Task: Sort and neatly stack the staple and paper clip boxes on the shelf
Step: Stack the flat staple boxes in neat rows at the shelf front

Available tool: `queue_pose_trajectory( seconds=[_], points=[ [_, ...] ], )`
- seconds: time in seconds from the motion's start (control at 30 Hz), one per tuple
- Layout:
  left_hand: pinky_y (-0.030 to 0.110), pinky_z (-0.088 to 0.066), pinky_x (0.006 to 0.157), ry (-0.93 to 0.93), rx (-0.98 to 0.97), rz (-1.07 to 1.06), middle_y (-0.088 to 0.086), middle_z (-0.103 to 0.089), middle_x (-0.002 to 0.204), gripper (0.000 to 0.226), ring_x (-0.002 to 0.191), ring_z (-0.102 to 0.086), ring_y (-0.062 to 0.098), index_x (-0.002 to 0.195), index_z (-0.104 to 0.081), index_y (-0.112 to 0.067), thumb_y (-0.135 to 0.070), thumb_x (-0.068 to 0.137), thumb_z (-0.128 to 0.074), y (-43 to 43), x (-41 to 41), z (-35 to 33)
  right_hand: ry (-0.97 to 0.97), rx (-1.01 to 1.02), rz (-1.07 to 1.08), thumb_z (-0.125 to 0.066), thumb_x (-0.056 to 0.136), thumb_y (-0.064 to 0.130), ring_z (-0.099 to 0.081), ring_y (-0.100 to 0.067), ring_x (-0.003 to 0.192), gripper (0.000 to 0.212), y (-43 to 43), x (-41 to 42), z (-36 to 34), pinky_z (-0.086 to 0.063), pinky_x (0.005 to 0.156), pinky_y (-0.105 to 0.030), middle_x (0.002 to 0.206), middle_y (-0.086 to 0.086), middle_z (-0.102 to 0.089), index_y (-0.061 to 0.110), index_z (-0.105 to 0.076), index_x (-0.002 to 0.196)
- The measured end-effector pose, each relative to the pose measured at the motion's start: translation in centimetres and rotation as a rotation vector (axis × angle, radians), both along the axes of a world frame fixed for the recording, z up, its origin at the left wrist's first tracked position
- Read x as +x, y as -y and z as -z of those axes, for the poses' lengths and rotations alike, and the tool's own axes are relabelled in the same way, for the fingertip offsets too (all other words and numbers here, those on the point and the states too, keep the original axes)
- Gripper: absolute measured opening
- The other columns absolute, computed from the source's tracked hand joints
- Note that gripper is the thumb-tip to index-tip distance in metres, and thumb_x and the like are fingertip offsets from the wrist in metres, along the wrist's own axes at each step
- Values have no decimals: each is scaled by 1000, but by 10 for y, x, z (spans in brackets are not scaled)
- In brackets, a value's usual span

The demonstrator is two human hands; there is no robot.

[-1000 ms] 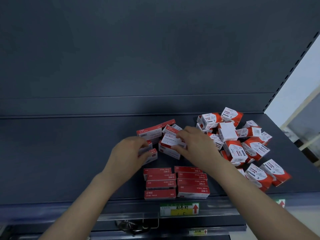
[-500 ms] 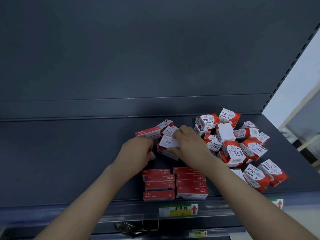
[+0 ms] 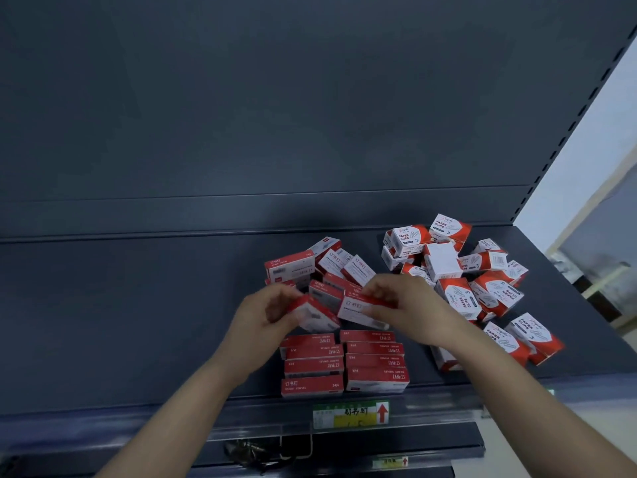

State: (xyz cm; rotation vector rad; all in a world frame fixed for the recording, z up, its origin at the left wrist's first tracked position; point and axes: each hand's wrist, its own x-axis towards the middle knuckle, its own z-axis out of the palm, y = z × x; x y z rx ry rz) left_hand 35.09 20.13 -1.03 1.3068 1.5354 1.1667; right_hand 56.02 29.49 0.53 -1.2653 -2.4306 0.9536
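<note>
You're facing a dark grey metal shelf (image 3: 138,322), with a plain back panel (image 3: 275,98) of the same grey rising behind it. At the right a slotted upright (image 3: 570,129) ends the unit, and past it a pale wall (image 3: 586,208) shows. On the shelf's near lip a green-and-yellow price tag (image 3: 350,414) with a red arrow sits in the clear rail.

Just beyond the tag, red staple boxes lie in two columns, side by side and touching. The left column (image 3: 312,367) and the right column (image 3: 375,363) each show four boxes running near to far. Farther back lies the staple heap (image 3: 327,263), loose red-and-white boxes at mixed angles. To its right, apart from it, the clip heap (image 3: 465,281) sprawls toward the shelf's right end. Its squarer boxes are tumbled over each other, and some are marked PAPER CLIPS.

Both your bare forearms reach in from the near edge and come together between the columns and the staple heap. Your left hand (image 3: 265,312) is curled round the left end of one staple box (image 3: 315,317). That box tilts, its right end dipping toward the columns. Your right hand (image 3: 410,305) grips a second box (image 3: 362,307) at its right end, fingers curled over the top edge and the white face toward you. The two held boxes come close at their inner ends, just above the far end of the columns. You cannot tell whether they actually touch.
</note>
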Motion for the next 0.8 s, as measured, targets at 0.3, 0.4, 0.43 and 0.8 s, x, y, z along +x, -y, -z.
queue_pose_trajectory(
  seconds=[0.3, 0.4, 0.43, 0.8],
  points=[
    [17, -47, 72, -7, -209, 10, 0, -65, 89, 30, 82, -60, 9, 91, -63, -10, 4, 92, -37, 9, -4, 14, 104, -98, -146, -56, 93, 24, -61, -6, 96, 20, 6, 1, 6, -51, 83, -21, 107, 8, -66, 20, -64, 111],
    [15, -46, 72, -47, -205, -6, -1, -66, 90, 26, 82, -61, 6, 93, -64, -11, -13, 98, -39, 10, 4, 16, 131, -104, -140, -50, 96, 27, -61, -6, 97, 22, 8, 0, 6, -51, 83, -23, 106, 9, -65, 20, -64, 112],
    [17, -47, 73, -40, -200, -10, 0, -66, 90, 25, 81, -61, 6, 93, -63, -12, -16, 98, -39, 10, 7, 17, 128, -106, -129, -48, 97, 28, -60, -6, 96, 23, 9, 0, 6, -50, 82, -21, 104, 10, -63, 21, -63, 112],
    [18, -43, 74, -572, 207, -309, -7, -64, 92, 7, 86, -59, 6, 91, -63, -17, -20, 85, -64, -7, -12, 7, 40, 247, 51, -59, 90, 30, -61, -8, 89, 19, 0, -18, 4, -48, 75, -18, 104, 3, -68, 17, -64, 104]
  ],
)
